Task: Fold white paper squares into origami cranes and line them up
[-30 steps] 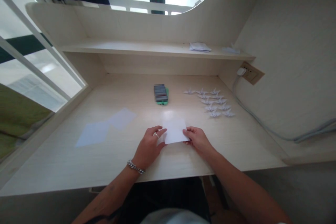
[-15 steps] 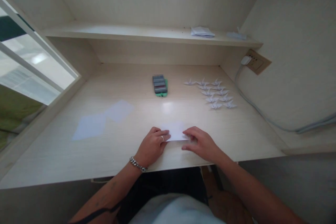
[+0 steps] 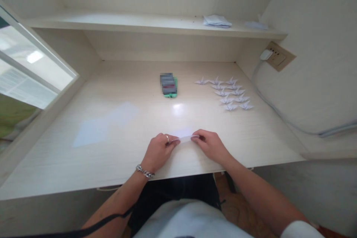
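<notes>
Near the front edge of the desk, a white sheet of paper (image 3: 185, 139) is held between both hands, its near edge lifted into a narrow strip. My left hand (image 3: 161, 149), with a ring on a finger and a chain bracelet on the wrist, pinches the paper's left end. At the right end, my right hand (image 3: 209, 143) grips it between thumb and fingers. How the paper is folded under the fingers is hidden. Several white paper cranes (image 3: 227, 92) stand in rows beyond my right hand.
A dark, blurred-out object with a green edge (image 3: 169, 85) lies at the desk's middle. Pale white sheets (image 3: 92, 131) lie to the left. Folded papers (image 3: 216, 21) rest on the shelf (image 3: 125, 19). A grey cable (image 3: 267, 106) runs from the wall socket (image 3: 279, 57) along the right side.
The paper's near edge has been raised, and both hands now pinch its ends; my right fingers were spread before. The camera view has tilted downward.
</notes>
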Available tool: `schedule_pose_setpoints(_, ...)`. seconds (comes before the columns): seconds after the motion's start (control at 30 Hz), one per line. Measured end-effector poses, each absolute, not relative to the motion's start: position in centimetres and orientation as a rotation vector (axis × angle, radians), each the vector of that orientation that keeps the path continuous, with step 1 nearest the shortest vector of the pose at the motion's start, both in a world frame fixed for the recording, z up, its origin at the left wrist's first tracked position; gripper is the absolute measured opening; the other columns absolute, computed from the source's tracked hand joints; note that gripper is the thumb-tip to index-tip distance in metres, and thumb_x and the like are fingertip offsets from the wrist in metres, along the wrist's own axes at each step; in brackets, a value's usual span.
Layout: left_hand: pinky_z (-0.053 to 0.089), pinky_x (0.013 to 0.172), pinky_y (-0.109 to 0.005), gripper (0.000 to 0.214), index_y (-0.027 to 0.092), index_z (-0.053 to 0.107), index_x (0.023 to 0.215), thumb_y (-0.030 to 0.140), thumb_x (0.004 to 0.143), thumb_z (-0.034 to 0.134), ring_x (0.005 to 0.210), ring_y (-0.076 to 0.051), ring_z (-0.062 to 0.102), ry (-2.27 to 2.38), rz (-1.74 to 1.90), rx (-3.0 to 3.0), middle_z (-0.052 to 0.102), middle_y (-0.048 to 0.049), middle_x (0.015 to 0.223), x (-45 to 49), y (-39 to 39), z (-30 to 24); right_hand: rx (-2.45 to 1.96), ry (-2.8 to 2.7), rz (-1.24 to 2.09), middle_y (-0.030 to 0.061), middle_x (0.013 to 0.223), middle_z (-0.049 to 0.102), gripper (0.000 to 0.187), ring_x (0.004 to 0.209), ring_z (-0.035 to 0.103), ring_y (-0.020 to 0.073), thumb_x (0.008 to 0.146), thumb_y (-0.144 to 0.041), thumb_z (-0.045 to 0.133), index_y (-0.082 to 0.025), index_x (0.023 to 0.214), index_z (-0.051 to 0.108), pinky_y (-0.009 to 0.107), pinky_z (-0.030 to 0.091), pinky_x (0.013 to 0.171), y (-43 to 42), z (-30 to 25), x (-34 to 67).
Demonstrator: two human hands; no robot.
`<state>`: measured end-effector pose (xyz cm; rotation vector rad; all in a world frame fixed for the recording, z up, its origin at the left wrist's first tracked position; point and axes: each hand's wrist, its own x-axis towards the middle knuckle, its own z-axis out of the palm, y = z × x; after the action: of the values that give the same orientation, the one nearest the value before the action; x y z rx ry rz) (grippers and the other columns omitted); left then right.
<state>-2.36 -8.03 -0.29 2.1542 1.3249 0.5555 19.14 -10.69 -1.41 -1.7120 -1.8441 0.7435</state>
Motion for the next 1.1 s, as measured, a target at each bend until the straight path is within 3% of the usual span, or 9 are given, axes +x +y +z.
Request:
schedule_pose_setpoints(0.13,0.043,0.063,-0.027,0.03,0.02,0.07,0.096,0.04,0.089,0.049,0.069,-0.018,0.063,1.471,0.486,2.015,0.071,-0.0028,0.076,-1.5,-7.4,0.5,-1.856,-1.704,0.75,-0.0002,0.076,0.068,0.019,0.07,0.062,0.0167,0.084,-0.037,0.058,-0.025,0.095,0.067,0.027,0.043,0.065,-9.6,-1.2,18.5)
schedule_pose_setpoints(0.23,0.039,0.058,-0.026,0.034,0.019,0.067,0.088,0.045,0.089,0.045,0.063,-0.018,0.062,1.56,0.491,1.959,0.068,-0.0022,0.069,-1.2,-7.3,0.6,-1.866,-1.637,0.785,-0.0008,0.078,0.069,0.022,0.07,0.063,0.0162,0.081,-0.037,0.061,-0.026,0.1,0.065,0.026,0.043,0.065,-9.2,-1.5,18.1)
schedule_pose_setpoints(0.53,0.042,0.064,-0.028,0.025,0.023,0.066,0.092,0.042,0.085,0.051,0.069,-0.02,0.066,1.823,0.379,1.84,0.071,-0.0009,0.072,-1.3,-8.5,0.6,-1.932,-1.596,0.873,-0.0022,0.074,0.071,0.023,0.069,0.064,0.0165,0.076,-0.042,0.067,-0.027,0.095,0.064,0.026,0.042,0.063,-8.7,-1.2,18.0)
schedule_pose_setpoints(0.77,0.04,0.06,-0.029,0.028,0.025,0.061,0.107,0.041,0.085,0.054,0.066,-0.022,0.066,2.02,0.323,1.802,0.069,0.0014,0.068,-0.6,-9.1,0.3,-2.057,-1.628,0.81,-0.0032,0.073,0.071,0.019,0.068,0.065,0.0167,0.078,-0.041,0.064,-0.027,0.089,0.061,0.027,0.04,0.061,-8.5,-0.6,17.5)
schedule_pose_setpoints(1.1,0.04,0.057,-0.029,0.028,0.025,0.059,0.107,0.043,0.087,0.053,0.062,-0.021,0.066,2.093,0.341,1.785,0.07,0.003,0.066,-0.5,-9.3,-0.3,-2.124,-1.696,0.77,-0.0039,0.066,0.069,0.023,0.064,0.063,0.0161,0.077,-0.046,0.064,-0.025,0.072,0.059,0.027,0.039,0.061,-7.8,-0.3,17.5)
